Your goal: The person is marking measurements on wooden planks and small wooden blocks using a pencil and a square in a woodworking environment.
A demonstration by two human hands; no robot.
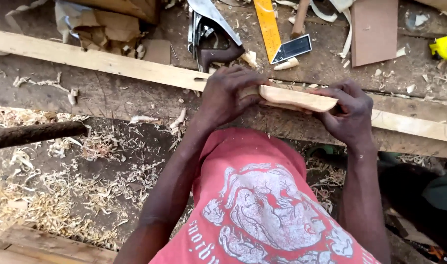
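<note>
A worn wooden table [111, 98] carries a long pale plank [96, 61] running edge to edge, with a hand plane [213, 41] and yellow ruler [268, 24] toward its far edge. At the near edge, a carved wooden piece [297, 99] lies lengthwise left to right, the left hand [228, 95] clasping one end, the right hand [348, 115] gripping the other.

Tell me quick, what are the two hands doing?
Left hand: closed on one end of the wood piece.
Right hand: closed on its other end.
</note>
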